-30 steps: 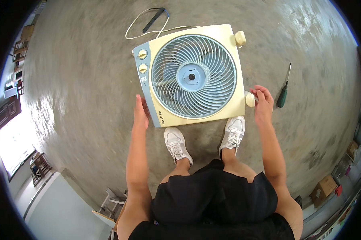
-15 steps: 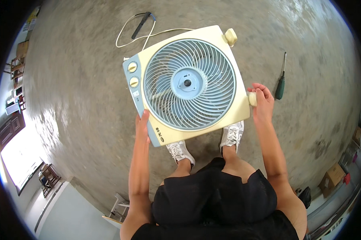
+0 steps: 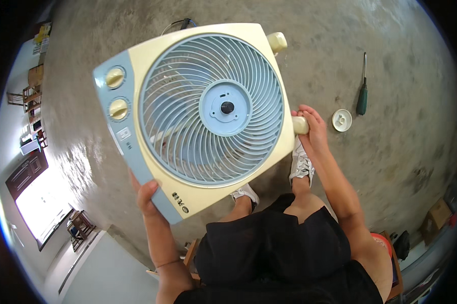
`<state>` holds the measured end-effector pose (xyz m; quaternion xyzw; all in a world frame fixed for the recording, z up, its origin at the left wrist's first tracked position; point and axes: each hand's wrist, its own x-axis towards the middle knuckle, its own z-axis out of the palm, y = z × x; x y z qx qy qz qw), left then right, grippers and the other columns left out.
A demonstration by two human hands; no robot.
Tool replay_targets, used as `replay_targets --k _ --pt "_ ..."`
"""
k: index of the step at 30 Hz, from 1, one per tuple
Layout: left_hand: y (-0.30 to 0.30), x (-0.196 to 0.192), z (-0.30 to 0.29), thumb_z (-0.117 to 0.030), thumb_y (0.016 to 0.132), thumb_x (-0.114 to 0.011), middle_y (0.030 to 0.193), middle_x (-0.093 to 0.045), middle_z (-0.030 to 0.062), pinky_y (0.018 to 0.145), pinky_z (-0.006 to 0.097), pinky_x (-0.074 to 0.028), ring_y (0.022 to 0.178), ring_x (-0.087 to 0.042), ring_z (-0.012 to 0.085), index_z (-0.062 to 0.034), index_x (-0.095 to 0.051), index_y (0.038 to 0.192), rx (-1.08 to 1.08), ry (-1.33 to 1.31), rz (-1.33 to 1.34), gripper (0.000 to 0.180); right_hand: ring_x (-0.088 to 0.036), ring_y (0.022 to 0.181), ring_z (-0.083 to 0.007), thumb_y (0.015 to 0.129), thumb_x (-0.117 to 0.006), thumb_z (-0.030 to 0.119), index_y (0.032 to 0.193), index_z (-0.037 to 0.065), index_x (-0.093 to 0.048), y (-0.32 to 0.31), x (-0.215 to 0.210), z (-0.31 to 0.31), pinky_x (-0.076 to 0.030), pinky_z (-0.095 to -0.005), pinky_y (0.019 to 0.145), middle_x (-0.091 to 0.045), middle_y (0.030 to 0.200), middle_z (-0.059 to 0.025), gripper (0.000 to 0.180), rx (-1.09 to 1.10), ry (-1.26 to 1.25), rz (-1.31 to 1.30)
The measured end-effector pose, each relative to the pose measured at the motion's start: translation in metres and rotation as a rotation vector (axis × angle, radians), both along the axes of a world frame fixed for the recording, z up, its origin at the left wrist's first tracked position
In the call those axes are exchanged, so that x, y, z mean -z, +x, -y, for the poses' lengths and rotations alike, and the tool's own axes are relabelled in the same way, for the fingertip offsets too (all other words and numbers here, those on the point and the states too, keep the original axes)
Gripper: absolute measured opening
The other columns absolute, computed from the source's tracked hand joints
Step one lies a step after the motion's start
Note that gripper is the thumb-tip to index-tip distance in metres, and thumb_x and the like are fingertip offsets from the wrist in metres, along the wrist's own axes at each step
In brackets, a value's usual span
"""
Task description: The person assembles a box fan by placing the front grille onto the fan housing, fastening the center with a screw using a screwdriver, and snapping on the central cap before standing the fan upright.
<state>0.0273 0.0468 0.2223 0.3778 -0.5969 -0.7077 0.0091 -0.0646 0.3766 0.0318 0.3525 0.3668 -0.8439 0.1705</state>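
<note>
The person held a square box fan (image 3: 198, 116) up off the concrete floor (image 3: 390, 61), its front grille turned toward the camera and the whole body tilted so that one corner pointed down toward the legs. The fan was cream with a pale blue control strip along its left side, and that strip carried two round cream knobs (image 3: 117, 93), one above the other. The round blue grille (image 3: 211, 109) had a dark hub at its middle.

The left hand (image 3: 148, 195) was closed on the lower left edge of the fan, thumb over the front of the blue strip and the fingers hidden behind the casing. The right hand (image 3: 312, 126) was wrapped around a cream foot peg (image 3: 299, 125) that stuck out of the fan's right edge. A second cream foot (image 3: 277, 41) showed at the fan's upper right corner.

On the floor to the right of the right hand lay a small white round cap (image 3: 342, 120), and just beside it a green-handled screwdriver (image 3: 362, 88) with its shaft pointing away from the person. A loop of cable (image 3: 180, 24) lay on the floor beyond the fan's top edge. The person's white sneakers (image 3: 301, 161) stood on the floor beneath the fan, one partly hidden by it
</note>
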Motion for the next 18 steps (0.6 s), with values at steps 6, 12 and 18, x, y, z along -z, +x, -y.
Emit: replay_targets --k 6,12,18 --pt "0.003 -0.074 -0.006 -0.033 0.059 -0.079 0.130 -0.046 0.0192 0.103 0.039 -0.036 0.121 -0.047 0.0304 0.0010 -0.046 0.131 0.385 -0.761 -0.101 0.086 -0.066 0.086 -0.0173 0.095 -0.052 0.002 0.106 -0.005 -0.061 0.012 0.029 -0.002 -0.055 -0.0303 0.082 -0.063 0.088 -0.0051 0.016 -0.045 0.192 -0.090" --pt "-0.031 -0.071 -0.013 -0.031 0.060 -0.082 0.143 -0.035 0.0215 0.107 0.040 -0.030 0.133 -0.038 0.0311 0.0012 -0.057 0.114 0.528 -0.935 -0.097 0.068 -0.064 0.081 -0.0119 0.095 -0.054 0.004 0.105 -0.002 -0.063 0.041 0.052 0.000 -0.055 -0.0266 0.074 -0.064 0.087 -0.0036 0.015 -0.291 0.328 -0.072" --pt "-0.037 -0.046 -0.002 -0.028 0.058 -0.082 0.133 -0.044 0.0133 0.106 0.037 -0.031 0.122 -0.045 0.0251 0.0000 -0.055 0.112 0.410 -0.666 -0.051 0.066 -0.063 0.075 -0.0088 0.092 -0.059 0.004 0.101 -0.002 -0.065 0.005 0.081 0.017 -0.051 -0.0247 0.066 -0.065 0.078 -0.0033 0.013 -0.494 0.615 -0.266"
